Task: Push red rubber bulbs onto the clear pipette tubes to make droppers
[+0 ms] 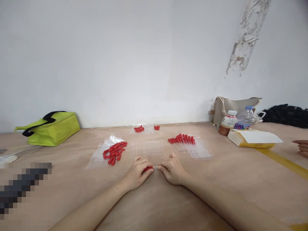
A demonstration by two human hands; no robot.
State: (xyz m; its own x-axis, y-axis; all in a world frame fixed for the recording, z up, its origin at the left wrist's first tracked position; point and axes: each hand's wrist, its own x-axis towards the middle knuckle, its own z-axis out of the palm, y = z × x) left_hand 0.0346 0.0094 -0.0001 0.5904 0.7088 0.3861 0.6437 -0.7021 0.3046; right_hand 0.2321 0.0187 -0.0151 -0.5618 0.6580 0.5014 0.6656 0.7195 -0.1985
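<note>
Fingers: left hand point(139, 173) pinches a red bulb point(148, 168), thumb and forefinger closed along its sides. Right hand point(172, 170) pinches a clear tube point(155, 167) just right of the bulb's mouth, fingers curled together. Bulb and tube lie in line between the hands, low over the table point(154, 205); how far the tube sits inside the bulb cannot be told.

Layout, left to right. Green bag point(56, 128) near the wall. Spare bulbs point(115, 150) heaped on a clear sheet point(95, 158). Spare tubes point(152, 148) in a row beyond the hands; small bulbs point(139, 129) farther back. Droppers point(185, 139), bulb and tube joined, fanned out on a second sheet point(204, 152). Bottles point(228, 121) and a box point(256, 138) well to the right; another person's hand point(302, 148) at the edge.

Step in hand, judged: fitting tube to bulb. Next move calls for keeping both on one axis, the left grip firm, and a straight push from the right, gripping close to the joint since a thin tube might snap if bent.
</note>
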